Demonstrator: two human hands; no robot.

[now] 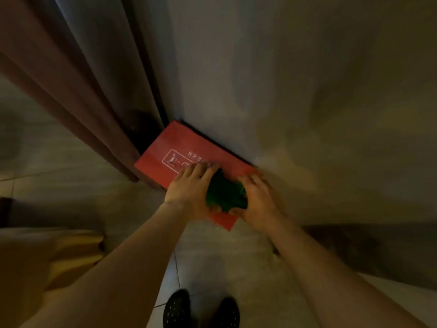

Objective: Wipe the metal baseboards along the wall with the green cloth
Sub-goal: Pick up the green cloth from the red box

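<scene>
A bunched green cloth (pixel 225 194) rests on top of a red box (pixel 170 147) that stands on the floor against the grey wall (pixel 260 79). My left hand (pixel 189 188) grips the cloth's left side, with its fingers stretched over the box's white label. My right hand (pixel 257 197) holds the cloth's right side. A dark strip (pixel 378 252) runs along the foot of the wall at the right; blur hides whether it is the metal baseboard.
A brown door frame (pixel 78 95) rises left of the box. The floor (pixel 224 263) is light tile. My two dark dotted shoes (pixel 177 308) stand at the bottom edge. A yellowish object (pixel 71 254) lies at the lower left.
</scene>
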